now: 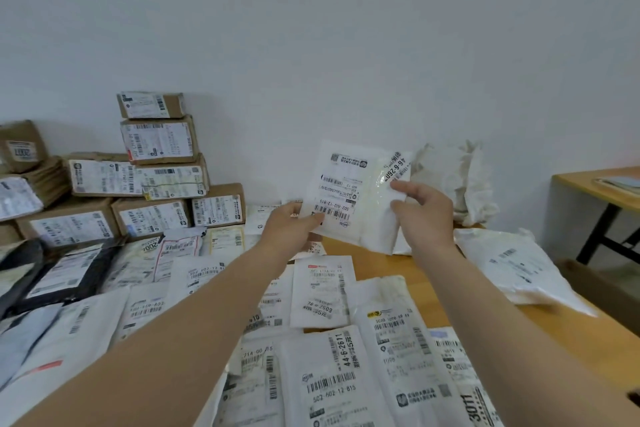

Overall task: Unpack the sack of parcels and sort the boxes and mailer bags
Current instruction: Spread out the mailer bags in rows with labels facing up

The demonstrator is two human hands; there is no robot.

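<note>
Mailer bag (349, 194) is held up over the far middle of the counter (391, 260), label facing me. Left grip (294, 225) pinches its lower left corner, thumb on the barcode. Right grip (422, 215) pinches the right side.

Risk: the film looks slick and the pinches light, so it could slip onto the laid-out mailers (322, 291) below and shuffle the rows. Reaching left could bump the box stack (159, 163) at the far left corner, and its small top box may topple.

Crumpled sack (464, 180) slumps at the far edge against the wall (346, 45). Wooden counter, pale bare wall, second desk (588, 184) off the right side.
</note>
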